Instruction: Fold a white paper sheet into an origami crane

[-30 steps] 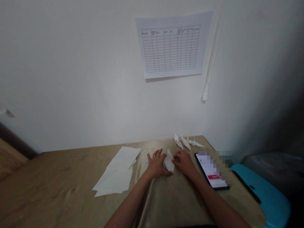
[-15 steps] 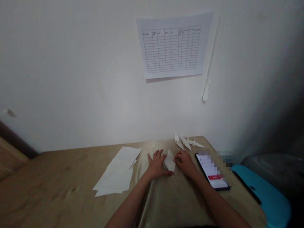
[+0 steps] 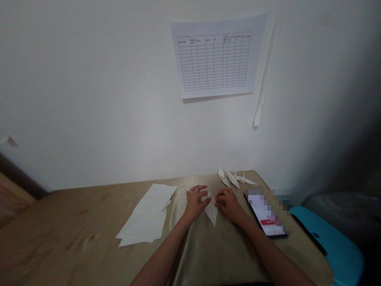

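Observation:
A small folded white paper piece (image 3: 212, 211) lies on the tan table (image 3: 74, 222), its narrow tip pointing toward me. My left hand (image 3: 195, 202) pinches its upper left edge with curled fingers. My right hand (image 3: 228, 203) presses and pinches the upper right edge, fingers closed too. Both forearms reach in from the bottom of the view.
Several finished white paper cranes (image 3: 233, 178) stand at the table's back edge by the wall. A stack of lined white sheets (image 3: 148, 216) lies to the left. A phone (image 3: 266, 216) with a lit screen lies to the right, beside a turquoise seat (image 3: 330, 242). A printed table sheet (image 3: 216, 57) hangs on the wall.
My left hand went from lying flat on the paper to a curled pinch at its top. The paper now shows a long narrow point toward me.

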Action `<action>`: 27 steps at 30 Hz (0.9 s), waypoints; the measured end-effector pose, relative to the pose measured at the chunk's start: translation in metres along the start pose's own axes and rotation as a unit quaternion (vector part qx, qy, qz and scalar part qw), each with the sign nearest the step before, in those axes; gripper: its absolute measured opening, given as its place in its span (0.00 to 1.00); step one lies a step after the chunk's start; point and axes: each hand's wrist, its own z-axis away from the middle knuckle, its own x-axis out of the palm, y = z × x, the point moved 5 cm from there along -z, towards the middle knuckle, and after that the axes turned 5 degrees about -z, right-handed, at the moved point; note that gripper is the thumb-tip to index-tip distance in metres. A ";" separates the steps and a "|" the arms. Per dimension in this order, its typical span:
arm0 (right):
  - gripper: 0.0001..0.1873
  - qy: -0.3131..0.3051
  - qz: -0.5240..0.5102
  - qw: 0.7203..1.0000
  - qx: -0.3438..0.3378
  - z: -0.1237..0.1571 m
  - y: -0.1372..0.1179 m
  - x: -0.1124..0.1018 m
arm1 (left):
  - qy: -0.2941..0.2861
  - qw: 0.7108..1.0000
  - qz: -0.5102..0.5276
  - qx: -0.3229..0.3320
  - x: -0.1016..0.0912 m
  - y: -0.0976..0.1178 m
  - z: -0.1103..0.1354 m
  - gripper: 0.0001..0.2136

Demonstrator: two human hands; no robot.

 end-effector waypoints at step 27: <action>0.03 -0.020 0.011 1.000 -0.016 0.003 -0.010 0.005 | 0.083 0.995 0.043 0.029 -0.013 0.005 -0.002 0.03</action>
